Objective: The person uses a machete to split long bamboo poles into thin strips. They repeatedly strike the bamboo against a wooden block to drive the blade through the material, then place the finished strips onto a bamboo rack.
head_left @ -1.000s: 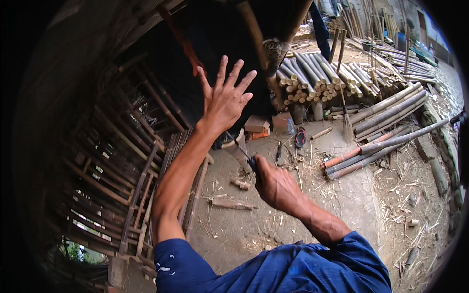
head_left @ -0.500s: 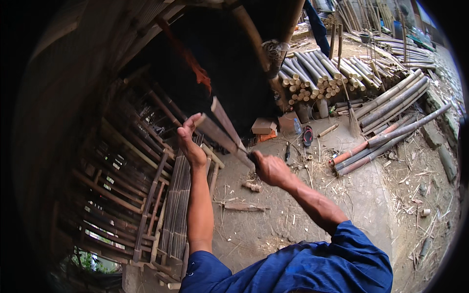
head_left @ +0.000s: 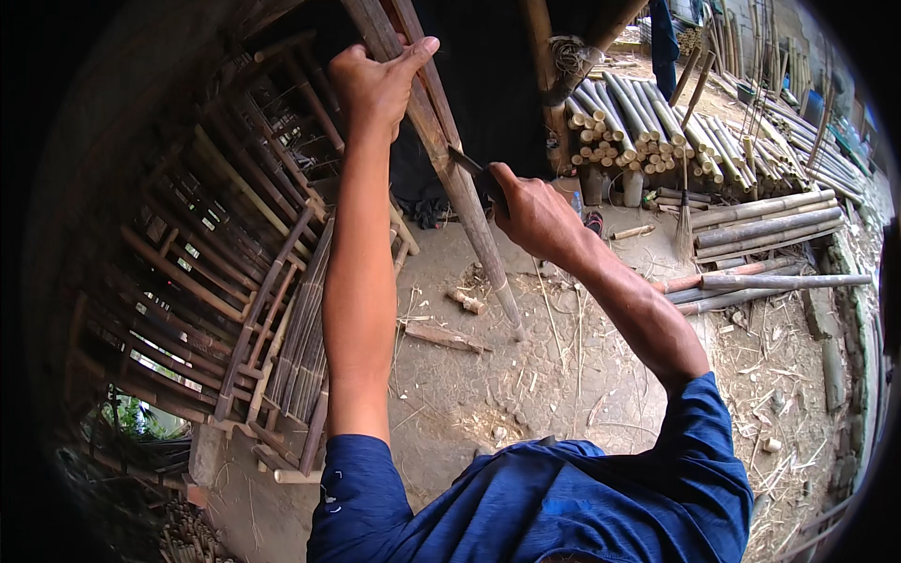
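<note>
A long brown bamboo pole (head_left: 483, 246) slants in front of me, its lower end reaching down over the ground. Its upper part is split into two lengths with a dark gap between them. High on the split part, my left hand (head_left: 380, 89) is closed round the bamboo, thumb lying across it. My right hand (head_left: 537, 218) grips the dark handle of a knife (head_left: 465, 161). Its blade sits against the bamboo near the bottom of the split; how deep it goes cannot be seen.
Bamboo frames (head_left: 253, 310) stand at the left, beside a slatted bamboo panel (head_left: 302, 324). Cut poles (head_left: 648, 117) are stacked at the back right, near a broom (head_left: 683, 230) and more poles (head_left: 765, 228). Offcuts (head_left: 446, 336) and shavings litter the ground.
My left hand has gone from spread fingers to a grip on the bamboo. The pole's lower end now extends farther toward the ground, and both hands have moved upward in view.
</note>
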Demonstrator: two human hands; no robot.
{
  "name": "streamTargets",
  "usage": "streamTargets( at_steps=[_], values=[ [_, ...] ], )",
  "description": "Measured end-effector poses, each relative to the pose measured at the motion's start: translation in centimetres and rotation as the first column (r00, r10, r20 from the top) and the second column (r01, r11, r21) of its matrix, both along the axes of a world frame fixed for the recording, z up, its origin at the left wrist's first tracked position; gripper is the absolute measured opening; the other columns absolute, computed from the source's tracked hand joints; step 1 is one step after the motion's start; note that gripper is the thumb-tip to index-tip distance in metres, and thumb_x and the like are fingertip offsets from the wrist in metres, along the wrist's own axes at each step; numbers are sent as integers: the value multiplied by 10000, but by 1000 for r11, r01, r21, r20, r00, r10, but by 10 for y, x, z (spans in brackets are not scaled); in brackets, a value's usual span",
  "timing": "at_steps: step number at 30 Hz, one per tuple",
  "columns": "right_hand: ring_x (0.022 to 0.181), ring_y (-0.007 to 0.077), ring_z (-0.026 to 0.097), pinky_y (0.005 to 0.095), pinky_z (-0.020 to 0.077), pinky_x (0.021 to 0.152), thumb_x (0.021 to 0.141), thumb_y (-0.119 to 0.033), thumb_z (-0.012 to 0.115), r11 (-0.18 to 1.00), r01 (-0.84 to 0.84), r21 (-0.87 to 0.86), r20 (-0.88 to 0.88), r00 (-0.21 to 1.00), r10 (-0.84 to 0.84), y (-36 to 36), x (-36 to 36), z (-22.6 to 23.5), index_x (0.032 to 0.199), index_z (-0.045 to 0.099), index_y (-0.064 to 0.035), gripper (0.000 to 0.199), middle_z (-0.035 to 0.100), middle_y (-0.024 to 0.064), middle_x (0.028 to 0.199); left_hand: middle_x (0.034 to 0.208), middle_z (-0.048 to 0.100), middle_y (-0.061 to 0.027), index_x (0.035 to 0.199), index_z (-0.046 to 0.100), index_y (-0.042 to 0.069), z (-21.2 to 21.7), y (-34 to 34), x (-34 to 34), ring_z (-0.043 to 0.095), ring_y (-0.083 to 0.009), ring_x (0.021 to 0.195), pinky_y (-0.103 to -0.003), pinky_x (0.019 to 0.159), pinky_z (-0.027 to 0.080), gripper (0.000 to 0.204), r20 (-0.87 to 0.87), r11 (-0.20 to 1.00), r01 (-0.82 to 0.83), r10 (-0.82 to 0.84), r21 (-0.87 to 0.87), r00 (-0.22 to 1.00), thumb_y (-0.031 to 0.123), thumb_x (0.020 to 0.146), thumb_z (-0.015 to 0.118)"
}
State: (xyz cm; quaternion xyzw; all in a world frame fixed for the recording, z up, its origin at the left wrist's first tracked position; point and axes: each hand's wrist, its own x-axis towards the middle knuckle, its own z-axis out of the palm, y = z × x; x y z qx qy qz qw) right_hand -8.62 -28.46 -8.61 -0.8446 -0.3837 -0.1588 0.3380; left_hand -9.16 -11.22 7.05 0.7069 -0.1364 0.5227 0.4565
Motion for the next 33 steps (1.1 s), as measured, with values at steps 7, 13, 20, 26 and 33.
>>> streamTargets(
  at_steps=[7, 13, 20, 26, 33],
  values=[
    [841, 443, 659, 533, 519, 731, 847, -67, 586, 996, 72, -43, 68, 995, -69, 12, 7, -10, 1259, 443, -1, 441, 659, 296, 884, 737, 682, -68, 771, 702, 9, -1, 1, 27, 607, -113, 623, -278, 593, 503, 211, 29, 996, -79, 80, -35, 996, 79, 687, 882],
    [846, 433, 670, 529, 521, 770, 834, -36, 515, 988, -92, -124, -63, 994, 85, 17, 53, -57, 1173, 479, 19, 346, 663, 284, 832, 744, 679, -57, 778, 703, -18, 2, 3, 52, 603, -108, 643, -279, 590, 497, 200, 159, 995, -88, 95, -56, 983, 53, 692, 870],
    [805, 389, 706, 456, 579, 690, 945, -55, 430, 956, 102, -277, 62, 994, -88, 31, 38, -62, 1213, 458, 27, 282, 674, 260, 901, 686, 637, -46, 792, 657, 11, 2, 12, 67, 600, -132, 598, -293, 552, 494, 244, 169, 972, -227, 235, -65, 957, 116, 715, 863],
    [796, 359, 716, 423, 592, 639, 966, -70, 415, 926, 114, -359, 81, 993, -91, 36, 56, -53, 1235, 455, 45, 294, 674, 256, 898, 778, 656, -65, 788, 645, 20, 7, 19, 88, 620, -167, 699, -324, 663, 503, 251, 165, 973, -176, 200, -147, 966, 39, 657, 857],
    [702, 417, 678, 511, 544, 626, 884, -59, 519, 993, -68, -94, -54, 997, 63, 57, 83, -1, 1030, 498, 40, 178, 650, 246, 713, 740, 647, -59, 792, 717, 5, 13, 41, 104, 578, -110, 613, -287, 599, 509, 273, -20, 921, -341, 344, -187, 939, 82, 625, 919]
  ],
)
